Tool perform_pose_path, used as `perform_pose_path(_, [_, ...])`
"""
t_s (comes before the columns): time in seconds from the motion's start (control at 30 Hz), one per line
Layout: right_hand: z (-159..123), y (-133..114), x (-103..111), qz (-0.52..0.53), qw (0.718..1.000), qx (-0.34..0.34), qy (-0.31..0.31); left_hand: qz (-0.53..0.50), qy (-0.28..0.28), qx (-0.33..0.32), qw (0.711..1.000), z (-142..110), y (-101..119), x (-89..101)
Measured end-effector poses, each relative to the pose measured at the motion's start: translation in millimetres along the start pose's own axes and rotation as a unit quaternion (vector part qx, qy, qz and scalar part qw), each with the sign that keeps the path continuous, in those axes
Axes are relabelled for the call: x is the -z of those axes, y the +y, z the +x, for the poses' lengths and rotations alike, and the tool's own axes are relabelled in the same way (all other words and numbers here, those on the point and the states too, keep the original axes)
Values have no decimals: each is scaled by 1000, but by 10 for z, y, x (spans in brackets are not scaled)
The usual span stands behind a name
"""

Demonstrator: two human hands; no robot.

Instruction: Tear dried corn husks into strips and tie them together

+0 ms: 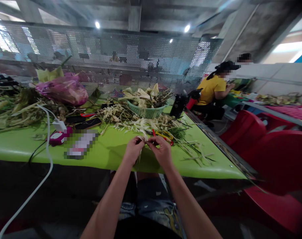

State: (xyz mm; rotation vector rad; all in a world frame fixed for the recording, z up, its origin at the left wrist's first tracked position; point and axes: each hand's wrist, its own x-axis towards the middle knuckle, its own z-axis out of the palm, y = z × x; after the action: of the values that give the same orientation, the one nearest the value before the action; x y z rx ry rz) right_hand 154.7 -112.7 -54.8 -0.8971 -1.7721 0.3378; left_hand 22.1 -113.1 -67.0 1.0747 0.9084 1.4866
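My left hand [134,149] and my right hand [161,150] meet just above the table's front part, their fingertips pinched together. Between them is a pale strip of dried plant [144,134], husk-like, with a thin end hanging below the left fingers. The fingers hide part of it. Right behind my right hand lies a tool with yellow and red handles [165,134]. Loose pale husks and stalks [141,124] spread beyond both hands, with thin green sprigs [178,133] to the right.
A green plastic basket [148,113] heaped with dried leaves stands behind. To the left are a pink plastic bag [63,91], a dark phone [88,123], a magenta device [60,136] and a white cable [50,156]. Red chairs [272,156] and a person in yellow [212,89] are at right.
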Motion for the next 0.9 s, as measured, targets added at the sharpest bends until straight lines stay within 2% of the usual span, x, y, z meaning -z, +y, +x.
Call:
perform_pose_path(0.1, [2, -8, 6, -10, 1000, 2, -5, 77, -3, -30, 997, -4, -31, -15])
perform_pose_path(0.3, [11, -13, 2, -28, 999, 15, 32, 186, -10, -74, 980, -19, -45, -27])
perform_pose_path(0.53, [-2, -58, 3, -71, 997, 15, 5, 319, -2, -86, 944, -58, -40, -14])
perform_pose_path(0.7, [-9, -50, 14, -114, 993, 23, -15, 348, -3, -97, 933, -71, -7, -15])
perform_pose_path(0.9, [-25, -42, 6, -156, 988, 15, 13, 313, -8, -117, 943, -61, -28, -16])
